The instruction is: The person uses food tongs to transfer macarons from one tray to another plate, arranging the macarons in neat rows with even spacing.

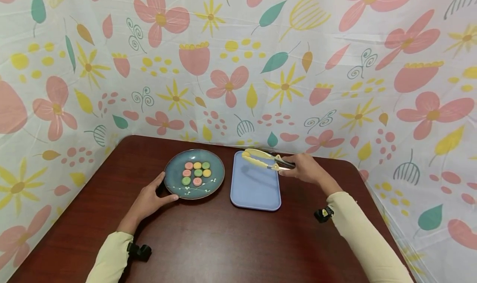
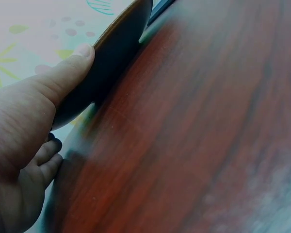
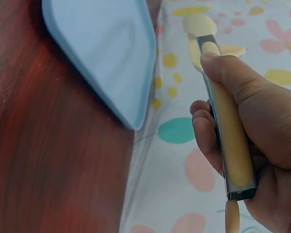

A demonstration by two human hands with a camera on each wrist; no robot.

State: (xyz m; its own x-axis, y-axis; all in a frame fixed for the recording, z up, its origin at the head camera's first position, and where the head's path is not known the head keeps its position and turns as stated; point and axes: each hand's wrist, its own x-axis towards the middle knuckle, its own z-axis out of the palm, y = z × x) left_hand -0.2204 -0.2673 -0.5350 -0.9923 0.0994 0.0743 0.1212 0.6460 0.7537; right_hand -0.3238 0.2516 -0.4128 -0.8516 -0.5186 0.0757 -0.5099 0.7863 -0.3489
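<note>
A blue-green plate (image 1: 171,171) with a white blossom pattern holds several pink, yellow and green macarons (image 1: 198,173) near its middle. My left hand (image 1: 148,200) spreads at the near left rim, fingers along the side and thumb at the front. In the left wrist view the thumb (image 2: 70,70) touches the dark rim. Yellow-headed tongs (image 1: 257,163) are gripped by the handle in my right hand (image 1: 303,169), heads pointing left over a light blue tray (image 1: 257,192). A rounded yellow shape shows at their tips; I cannot tell whether it is a macaron.
The plate and tray stand side by side on a dark brown wooden table (image 1: 208,241). Behind and around the table hangs a white cloth (image 1: 223,121) with floral print. Each wrist wears a small black camera (image 1: 139,252).
</note>
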